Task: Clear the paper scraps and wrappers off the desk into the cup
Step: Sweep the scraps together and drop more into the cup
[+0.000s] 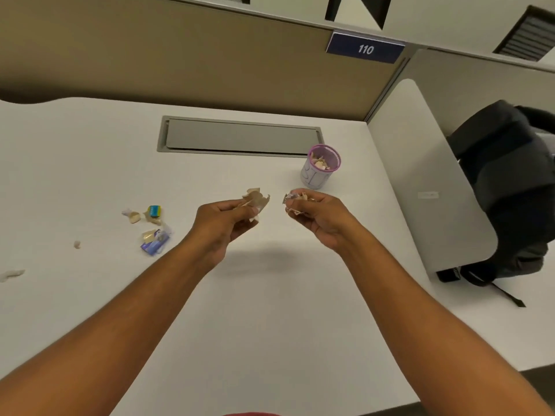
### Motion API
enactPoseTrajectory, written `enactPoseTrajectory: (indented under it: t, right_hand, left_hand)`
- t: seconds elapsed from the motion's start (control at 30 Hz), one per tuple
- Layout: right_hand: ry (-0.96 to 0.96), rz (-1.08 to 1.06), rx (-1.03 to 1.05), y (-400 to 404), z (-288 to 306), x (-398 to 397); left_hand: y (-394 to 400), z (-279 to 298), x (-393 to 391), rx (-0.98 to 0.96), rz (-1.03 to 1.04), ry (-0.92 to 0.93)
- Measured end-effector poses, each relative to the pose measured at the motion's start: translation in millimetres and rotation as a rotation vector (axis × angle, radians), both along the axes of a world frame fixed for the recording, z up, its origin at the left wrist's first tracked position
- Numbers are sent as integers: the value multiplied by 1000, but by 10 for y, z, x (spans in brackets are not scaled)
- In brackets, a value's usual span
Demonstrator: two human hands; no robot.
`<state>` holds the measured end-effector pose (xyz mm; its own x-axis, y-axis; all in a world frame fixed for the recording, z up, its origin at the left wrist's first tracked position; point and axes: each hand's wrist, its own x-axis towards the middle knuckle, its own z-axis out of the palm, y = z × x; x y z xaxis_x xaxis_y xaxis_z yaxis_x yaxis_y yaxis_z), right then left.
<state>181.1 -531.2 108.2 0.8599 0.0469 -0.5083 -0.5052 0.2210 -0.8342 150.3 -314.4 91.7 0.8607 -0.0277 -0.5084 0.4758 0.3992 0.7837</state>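
My left hand (223,220) is raised above the white desk (270,295), fingers closed on a bunch of tan paper scraps (256,199). To its right, my right hand (318,217) grips a small clump of crumpled scraps and wrapper (295,198). Behind the right hand stands the cup (319,168), white with a purple mesh rim, holding several tan scraps. On the desk at the left lie a teal-and-yellow wrapper (154,211), a blue wrapper (154,243), tan bits (133,217) and small white scraps (77,244).
A grey cable hatch (240,136) is set into the desk behind the hands. A tan partition with a "110" sign (365,49) runs along the back. A white divider (429,181) bounds the desk on the right, with a black backpack (510,187) beyond it.
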Motion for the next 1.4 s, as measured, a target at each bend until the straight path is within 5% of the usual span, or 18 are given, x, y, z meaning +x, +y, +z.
enactPoseTrajectory:
  t: [0.13,0.23,0.37,0.5,0.77,1.4]
  right_hand:
    - [-82,-48,-146,-480,94,555]
    - [-223,-5,-567,-718,75,1022]
    - [-445,189,-1090,-791,-34,1521]
    - [-440,494,-1334,-751,-195,1759]
    - [-405,724,-1426,-777,-30,1866]
    - [-342,800,-1498,-615,-131,1921]
  left_hand:
    - [-466,111,369,-17,20,-10]
    - [-744,180,604,-12,35,-9]
    - [-969,219,792,1,68,2]
    - [-1020,190,827,48,68,15]
    - [-999,114,757,98,83,40]
    - [-964,122,665,140,91,31]
